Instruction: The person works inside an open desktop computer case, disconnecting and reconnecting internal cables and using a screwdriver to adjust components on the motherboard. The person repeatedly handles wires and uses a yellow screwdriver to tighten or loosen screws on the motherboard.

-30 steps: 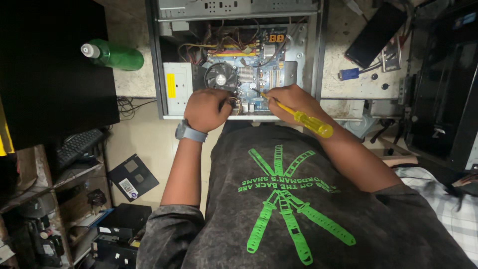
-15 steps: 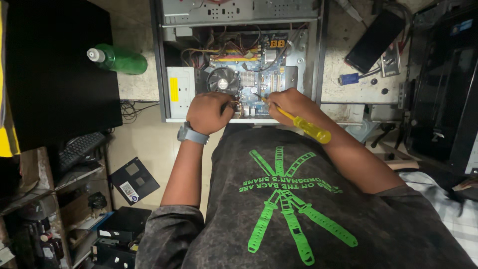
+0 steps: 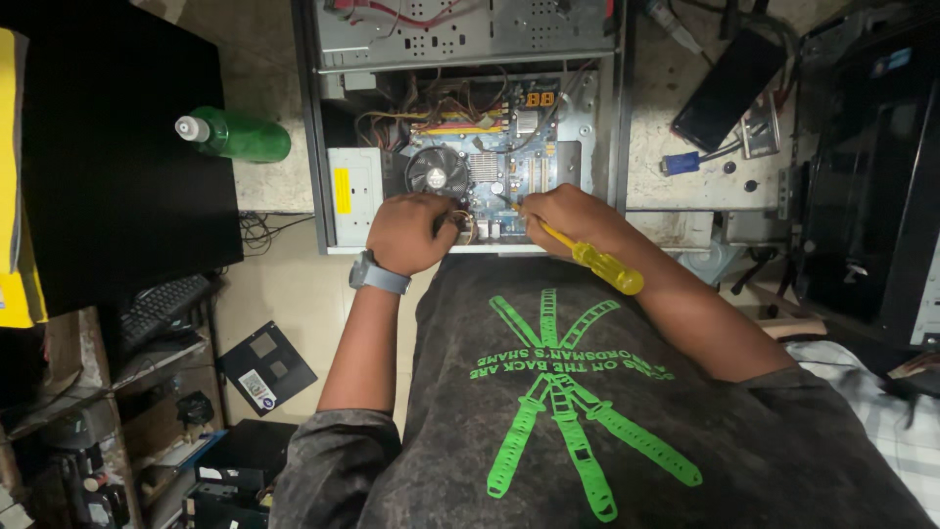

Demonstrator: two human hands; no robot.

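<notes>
An open computer case (image 3: 607,118) lies on the workbench with its blue motherboard (image 3: 509,176) and round black cooler fan (image 3: 438,170) exposed. My left hand (image 3: 411,232), with a grey watch at the wrist, rests at the near edge of the board, fingers curled among thin wires (image 3: 462,223). My right hand (image 3: 568,217) grips a screwdriver with a yellow handle (image 3: 607,268); its shaft points into the board near the slots. The screwdriver tip is hidden by my fingers.
A green bottle (image 3: 240,137) lies left of the case next to a large black monitor (image 3: 108,167). A dark phone (image 3: 729,88) and a blue plug (image 3: 681,163) sit to the right. A keyboard (image 3: 162,309) and a black drive (image 3: 264,367) lie lower left.
Both hands hold nearly the same place at the board's near edge; the view has shifted slightly. The screwdriver handle stays angled toward my right.
</notes>
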